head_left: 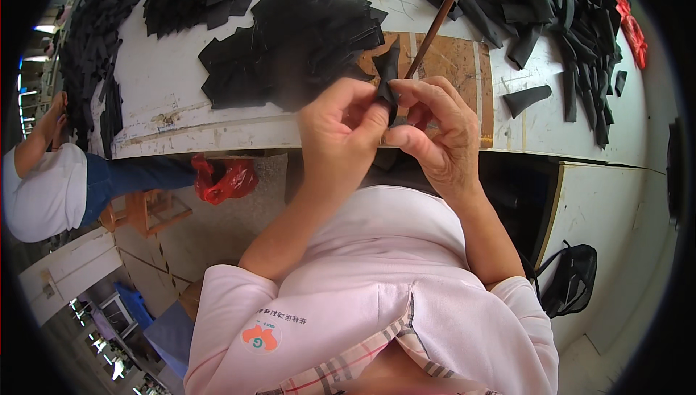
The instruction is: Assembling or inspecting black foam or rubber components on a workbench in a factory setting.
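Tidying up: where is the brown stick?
Head view, right of centre: the brown stick slants over the brown board, its lower end by the right hand.

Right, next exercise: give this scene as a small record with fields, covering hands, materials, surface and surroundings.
Left hand: pinching a narrow black fabric piece
Right hand: fingertips at that piece, grip unclear
Nearby: slim brown stick, lower end near the right hand
Surface: white table bearing a scuffed brown wooden board
Materials: heaped flat black fabric pieces, left; heaped elongated black fabric pieces, right
Surroundings: co-worker in white top, far left
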Demonstrator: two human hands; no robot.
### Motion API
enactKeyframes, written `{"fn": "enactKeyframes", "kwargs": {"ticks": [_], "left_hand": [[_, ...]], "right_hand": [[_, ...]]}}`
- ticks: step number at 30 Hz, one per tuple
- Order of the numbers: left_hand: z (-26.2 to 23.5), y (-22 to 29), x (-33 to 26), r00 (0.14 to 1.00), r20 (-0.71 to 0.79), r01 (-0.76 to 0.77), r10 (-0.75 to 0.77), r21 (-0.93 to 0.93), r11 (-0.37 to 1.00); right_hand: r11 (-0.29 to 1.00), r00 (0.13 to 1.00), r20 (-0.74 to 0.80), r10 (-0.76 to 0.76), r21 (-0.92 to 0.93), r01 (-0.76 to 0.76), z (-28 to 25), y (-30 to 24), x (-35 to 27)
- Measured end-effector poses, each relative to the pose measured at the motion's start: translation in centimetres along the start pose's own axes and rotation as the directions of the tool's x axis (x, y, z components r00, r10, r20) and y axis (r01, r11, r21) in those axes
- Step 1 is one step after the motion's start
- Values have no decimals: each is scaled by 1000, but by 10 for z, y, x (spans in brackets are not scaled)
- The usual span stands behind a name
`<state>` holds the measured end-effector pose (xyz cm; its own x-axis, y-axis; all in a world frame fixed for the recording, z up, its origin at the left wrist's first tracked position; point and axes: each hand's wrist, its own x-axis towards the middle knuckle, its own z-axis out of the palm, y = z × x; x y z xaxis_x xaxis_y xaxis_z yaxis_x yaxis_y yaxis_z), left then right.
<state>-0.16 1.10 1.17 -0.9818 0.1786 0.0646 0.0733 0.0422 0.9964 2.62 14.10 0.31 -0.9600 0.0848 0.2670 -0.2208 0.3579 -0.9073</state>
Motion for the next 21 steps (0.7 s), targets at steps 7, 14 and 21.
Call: {"fn": "enactKeyframes", "kwargs": {"ticks": [7, 14, 21], "left_hand": [[11, -14, -8, 938, -219, -192, 269, 316, 929], [-4, -1, 4, 977, -155, 108, -143, -214, 971], [-8, 3, -2, 990, -102, 74, -94, -191, 979]], "right_hand": [[960, 973, -156, -171, -249, 129, 17, -3, 4], [991, 981, -183, -59, -133, 35, 22, 7, 5], [937, 961, -193, -199, -324, 129, 21, 2, 4]]}}
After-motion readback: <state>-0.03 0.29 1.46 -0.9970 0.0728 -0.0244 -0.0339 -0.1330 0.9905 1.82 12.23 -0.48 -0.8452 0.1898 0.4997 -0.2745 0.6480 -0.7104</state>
